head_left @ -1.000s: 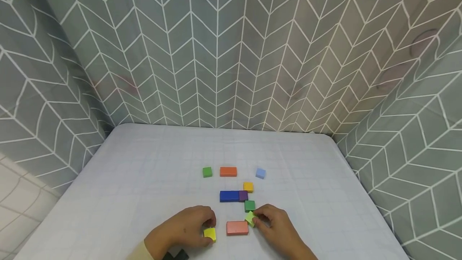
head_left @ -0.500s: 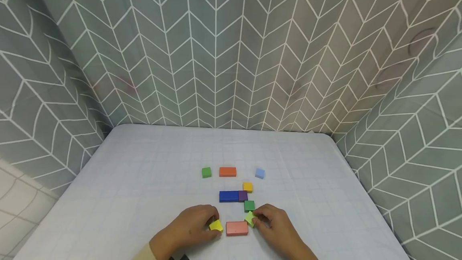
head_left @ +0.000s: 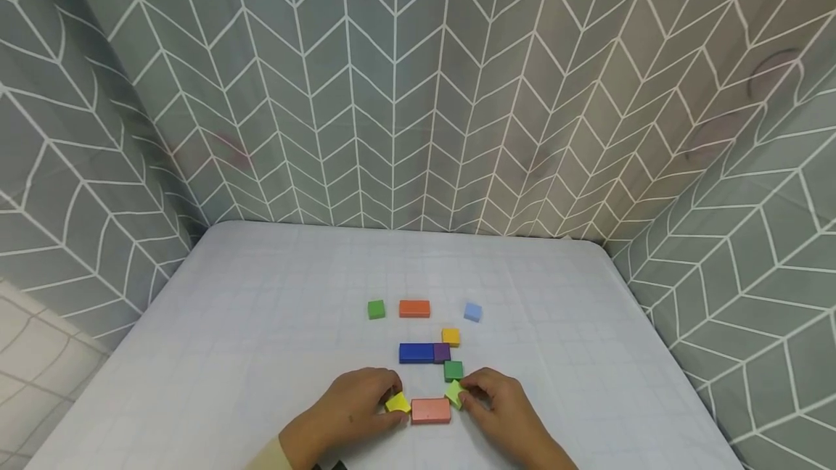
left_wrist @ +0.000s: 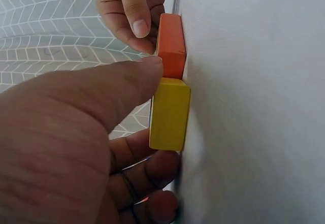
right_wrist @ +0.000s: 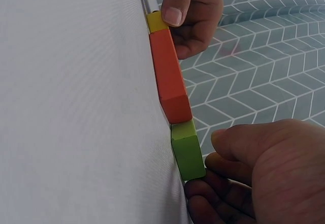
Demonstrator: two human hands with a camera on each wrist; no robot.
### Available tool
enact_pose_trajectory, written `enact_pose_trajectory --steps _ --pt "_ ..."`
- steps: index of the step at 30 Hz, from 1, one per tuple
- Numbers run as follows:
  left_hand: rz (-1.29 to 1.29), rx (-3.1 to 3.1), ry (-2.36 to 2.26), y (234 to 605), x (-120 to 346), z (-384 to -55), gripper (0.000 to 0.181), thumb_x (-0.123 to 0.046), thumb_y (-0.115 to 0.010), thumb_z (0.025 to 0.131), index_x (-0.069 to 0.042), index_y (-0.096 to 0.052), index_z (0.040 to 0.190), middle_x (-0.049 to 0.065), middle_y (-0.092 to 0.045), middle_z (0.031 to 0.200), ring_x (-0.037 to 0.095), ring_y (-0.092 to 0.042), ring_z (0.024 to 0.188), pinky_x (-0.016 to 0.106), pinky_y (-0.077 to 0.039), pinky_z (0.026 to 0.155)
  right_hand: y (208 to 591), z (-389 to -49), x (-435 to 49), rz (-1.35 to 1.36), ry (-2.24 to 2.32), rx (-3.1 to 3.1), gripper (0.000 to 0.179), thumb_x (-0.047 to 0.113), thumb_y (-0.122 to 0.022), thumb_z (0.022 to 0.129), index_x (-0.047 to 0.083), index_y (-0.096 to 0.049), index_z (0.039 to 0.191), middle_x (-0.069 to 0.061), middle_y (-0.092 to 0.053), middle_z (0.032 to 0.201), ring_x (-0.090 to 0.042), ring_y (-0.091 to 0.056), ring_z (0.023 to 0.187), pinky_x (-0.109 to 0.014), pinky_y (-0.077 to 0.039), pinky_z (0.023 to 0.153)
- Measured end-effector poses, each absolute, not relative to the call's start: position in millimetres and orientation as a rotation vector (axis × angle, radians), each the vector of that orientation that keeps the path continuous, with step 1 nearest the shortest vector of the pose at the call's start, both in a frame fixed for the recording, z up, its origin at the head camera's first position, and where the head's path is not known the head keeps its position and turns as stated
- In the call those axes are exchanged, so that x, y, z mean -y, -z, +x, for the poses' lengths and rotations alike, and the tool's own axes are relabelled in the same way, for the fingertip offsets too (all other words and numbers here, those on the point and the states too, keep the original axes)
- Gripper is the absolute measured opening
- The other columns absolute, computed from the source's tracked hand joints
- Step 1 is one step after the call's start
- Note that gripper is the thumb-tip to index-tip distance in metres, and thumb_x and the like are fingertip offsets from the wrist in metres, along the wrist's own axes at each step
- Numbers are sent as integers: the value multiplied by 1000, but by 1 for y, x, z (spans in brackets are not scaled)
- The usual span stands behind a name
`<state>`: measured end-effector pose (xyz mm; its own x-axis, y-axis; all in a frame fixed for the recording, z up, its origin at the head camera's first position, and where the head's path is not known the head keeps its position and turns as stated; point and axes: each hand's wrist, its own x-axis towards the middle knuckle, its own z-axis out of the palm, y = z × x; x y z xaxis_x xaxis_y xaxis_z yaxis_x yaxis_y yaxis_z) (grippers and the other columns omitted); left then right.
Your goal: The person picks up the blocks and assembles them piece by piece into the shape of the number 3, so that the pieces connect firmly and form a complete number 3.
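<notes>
Left of pink block (head_left: 430,411), yellow block (head_left: 398,402) partly hidden by left hand (head_left: 355,406); right of it, lime block (head_left: 453,394) by right hand (head_left: 501,408); nearer than it, bench (head_left: 261,310) cut off

Head view looks down and forward over the table (head_left: 294,303); low, close wrist views face one another, both showing the yellow block (left_wrist: 170,115).

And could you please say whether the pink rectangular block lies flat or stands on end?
Lying flat: in the head view, the pink block shows a long face upward.
</notes>
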<state>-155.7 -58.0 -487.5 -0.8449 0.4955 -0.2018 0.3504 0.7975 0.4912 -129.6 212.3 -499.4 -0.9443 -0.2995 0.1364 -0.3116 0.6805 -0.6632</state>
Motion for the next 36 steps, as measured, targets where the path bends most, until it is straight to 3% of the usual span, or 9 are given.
enact_pose_trajectory --steps 17,31,36 --pt "652 -2672 -684 491 61 -156 48 -62 -72 81 -21 -71 106 -15 -52 75 5 -48 72 28 -44 67 497 -130 -211 489 -1144 2902 13 24 -70 94 16 -74 103 12 -68 98 2 -61 87 -23 -55 76" --pt "517 -2634 -780 486 58 -170 29 -46 -71 89 -22 -69 105 -8 -54 71 10 -50 67 30 -41 60 495 -133 -215 447 -1039 2924 12 19 -71 92 17 -74 103 13 -68 99 1 -61 90 -23 -55 78" --pt "544 -2778 -736 486 58 -177 25 -43 -73 88 -24 -66 103 -13 -55 78 7 -51 72 29 -46 65 492 -144 -222 373 -939 2891 12 15 -74 89 17 -74 101 14 -68 97 1 -61 89 -24 -55 78"
